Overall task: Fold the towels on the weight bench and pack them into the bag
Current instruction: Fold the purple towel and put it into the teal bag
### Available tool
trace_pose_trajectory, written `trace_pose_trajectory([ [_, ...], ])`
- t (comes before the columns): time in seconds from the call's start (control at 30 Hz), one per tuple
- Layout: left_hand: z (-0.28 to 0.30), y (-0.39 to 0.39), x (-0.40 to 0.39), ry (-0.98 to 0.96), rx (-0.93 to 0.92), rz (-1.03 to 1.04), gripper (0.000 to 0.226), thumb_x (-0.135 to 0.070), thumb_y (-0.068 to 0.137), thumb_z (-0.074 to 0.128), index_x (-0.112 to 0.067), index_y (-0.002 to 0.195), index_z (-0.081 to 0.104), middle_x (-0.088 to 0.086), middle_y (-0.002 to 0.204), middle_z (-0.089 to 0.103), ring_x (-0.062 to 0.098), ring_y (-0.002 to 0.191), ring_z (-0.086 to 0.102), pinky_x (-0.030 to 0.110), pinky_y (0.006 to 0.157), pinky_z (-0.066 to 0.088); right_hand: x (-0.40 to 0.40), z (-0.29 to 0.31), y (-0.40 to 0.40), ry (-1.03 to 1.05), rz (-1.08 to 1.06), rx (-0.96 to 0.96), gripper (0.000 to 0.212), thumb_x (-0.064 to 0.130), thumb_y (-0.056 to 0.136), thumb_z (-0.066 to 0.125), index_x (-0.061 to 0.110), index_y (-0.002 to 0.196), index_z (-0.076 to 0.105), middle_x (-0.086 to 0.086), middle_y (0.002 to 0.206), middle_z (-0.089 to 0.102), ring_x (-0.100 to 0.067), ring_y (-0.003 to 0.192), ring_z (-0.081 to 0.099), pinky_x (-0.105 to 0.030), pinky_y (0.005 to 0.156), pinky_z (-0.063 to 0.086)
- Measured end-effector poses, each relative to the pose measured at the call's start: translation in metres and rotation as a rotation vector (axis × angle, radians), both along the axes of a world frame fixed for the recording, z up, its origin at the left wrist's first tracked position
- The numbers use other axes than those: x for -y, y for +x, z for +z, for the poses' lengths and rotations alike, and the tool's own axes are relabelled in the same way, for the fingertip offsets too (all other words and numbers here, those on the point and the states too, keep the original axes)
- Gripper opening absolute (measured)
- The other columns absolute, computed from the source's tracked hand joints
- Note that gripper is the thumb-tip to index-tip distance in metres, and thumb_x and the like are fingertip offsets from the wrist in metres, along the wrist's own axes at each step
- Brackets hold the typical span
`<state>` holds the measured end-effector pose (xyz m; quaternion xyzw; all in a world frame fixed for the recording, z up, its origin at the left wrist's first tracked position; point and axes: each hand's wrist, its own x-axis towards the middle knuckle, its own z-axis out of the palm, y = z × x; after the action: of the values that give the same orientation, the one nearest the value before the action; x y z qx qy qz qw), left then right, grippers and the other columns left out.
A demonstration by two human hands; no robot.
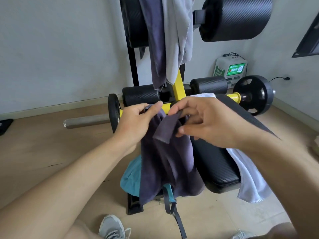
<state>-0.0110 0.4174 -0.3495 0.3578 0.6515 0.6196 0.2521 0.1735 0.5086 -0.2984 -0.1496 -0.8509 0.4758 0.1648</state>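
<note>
The left hand [136, 119] is closed around one top edge of a dark purple towel [165, 163], the cloth being pinched between thumb and curled fingers. The right hand [205, 121] is held beside it, and another edge of the same towel is pinched between its thumb and forefinger, so that a short flap is folded over below the fingers. The towel is held up in front of the black padded surface [219, 163] and hangs down over a teal bag [131, 176], which lies on the floor [51, 152] against the foot of the frame, its grey straps trailing forward. A white towel [248, 176] is draped across the surface and hangs off its right side. Higher up, a second purple towel [155, 49] and a light grey towel [177, 40] are hung over the upright between the black foam rollers. A grey shoe [112, 226] is seen at the bottom edge.
</note>
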Motion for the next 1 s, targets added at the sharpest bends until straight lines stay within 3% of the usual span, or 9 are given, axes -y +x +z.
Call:
trace_pose_trajectory([
  [0.1, 0.004, 0.018, 0.001, 0.007, 0.121, -0.143, 0.036, -0.036, 0.099, 0.061, -0.010, 0.085, 0.081, 0.015, 0.094, 0.078, 0.021, 0.088, 0.071, 0.038, 0.091, 0.055, 0.008, -0.006, -0.007, 0.225, -0.248, -0.047, 0.015, 0.020, 0.077, 0.080, 0.028, 0.085, 0.069, 0.012, 0.075, 0.073, -0.006, 0.060, 0.064, -0.027, 0.063, 0.050],
  [0.2, 0.008, 0.028, 0.004, 0.017, 0.167, -0.194, 0.036, -0.035, 0.101, 0.057, -0.005, 0.098, 0.077, 0.011, 0.090, 0.076, 0.019, 0.086, 0.070, 0.030, 0.077, 0.055, 0.005, -0.008, -0.008, 0.424, -0.448, -0.041, 0.028, 0.048, 0.074, 0.083, 0.028, 0.071, 0.064, 0.013, 0.064, 0.066, -0.004, 0.061, 0.060, -0.026, 0.058, 0.047],
  [0.27, 0.010, 0.031, 0.005, 0.004, 0.155, -0.172, 0.032, -0.034, 0.101, 0.059, -0.005, 0.096, 0.073, 0.008, 0.082, 0.070, 0.018, 0.078, 0.063, 0.033, 0.072, 0.047, 0.001, -0.009, -0.009, 0.542, -0.475, -0.032, 0.032, 0.054, 0.075, 0.080, 0.028, 0.069, 0.061, 0.011, 0.067, 0.059, -0.005, 0.066, 0.056, -0.026, 0.058, 0.043],
  [0.4, 0.011, 0.033, 0.005, -0.017, 0.196, -0.149, 0.041, -0.036, 0.101, 0.058, 0.004, 0.098, 0.068, 0.015, 0.084, 0.062, 0.025, 0.079, 0.056, 0.041, 0.073, 0.044, 0.001, -0.014, -0.012, 0.642, -0.361, -0.128, 0.028, 0.043, 0.086, 0.073, 0.021, 0.078, 0.056, 0.011, 0.079, 0.053, -0.010, 0.081, 0.046, -0.024, 0.070, 0.039],
  [0.53, 0.012, 0.031, 0.006, -0.012, 0.260, -0.068, 0.033, -0.034, 0.102, 0.059, -0.005, 0.091, 0.072, 0.007, 0.077, 0.070, 0.018, 0.072, 0.068, 0.029, 0.066, 0.056, 0.002, -0.011, -0.011, 0.573, -0.268, -0.059, 0.014, 0.024, 0.098, 0.064, 0.017, 0.093, 0.053, 0.007, 0.061, 0.048, -0.009, 0.065, 0.048, -0.020, 0.060, 0.034],
  [0.7, 0.011, 0.028, 0.004, 0.030, 0.268, -0.076, 0.027, -0.023, 0.102, 0.059, -0.001, 0.100, 0.076, 0.017, 0.092, 0.076, 0.019, 0.079, 0.074, 0.025, 0.067, 0.058, 0.007, -0.011, -0.012, 0.473, -0.218, -0.035, 0.009, 0.028, 0.098, 0.064, 0.021, 0.096, 0.069, 0.001, 0.077, 0.068, -0.014, 0.075, 0.061, -0.024, 0.069, 0.047],
  [0.8, 0.011, 0.028, 0.005, 0.034, 0.279, -0.117, 0.024, -0.011, 0.106, 0.052, -0.001, 0.113, 0.072, 0.009, 0.091, 0.078, 0.014, 0.081, 0.074, 0.022, 0.066, 0.057, 0.005, -0.013, -0.015, 0.327, -0.238, -0.119, 0.008, 0.027, 0.097, 0.066, 0.022, 0.093, 0.070, -0.008, 0.077, 0.070, -0.023, 0.074, 0.064, -0.036, 0.073, 0.051],
  [0.87, 0.012, 0.029, 0.007, 0.044, 0.283, -0.154, 0.024, -0.008, 0.106, 0.049, -0.005, 0.110, 0.072, 0.007, 0.091, 0.078, 0.014, 0.081, 0.074, 0.023, 0.067, 0.057, 0.002, -0.015, -0.016, 0.250, -0.260, -0.152, 0.006, 0.027, 0.096, 0.066, 0.024, 0.092, 0.069, -0.010, 0.079, 0.071, -0.027, 0.077, 0.066, -0.043, 0.077, 0.053],
  [1.0, 0.016, 0.032, 0.010, 0.072, 0.341, -0.213, 0.027, -0.015, 0.106, 0.049, -0.003, 0.106, 0.073, 0.014, 0.095, 0.076, 0.020, 0.084, 0.074, 0.027, 0.070, 0.058, -0.001, -0.019, -0.015, 0.228, -0.308, -0.150, 0.008, 0.027, 0.095, 0.068, 0.023, 0.089, 0.066, -0.007, 0.071, 0.066, -0.023, 0.068, 0.061, -0.040, 0.070, 0.051],
])
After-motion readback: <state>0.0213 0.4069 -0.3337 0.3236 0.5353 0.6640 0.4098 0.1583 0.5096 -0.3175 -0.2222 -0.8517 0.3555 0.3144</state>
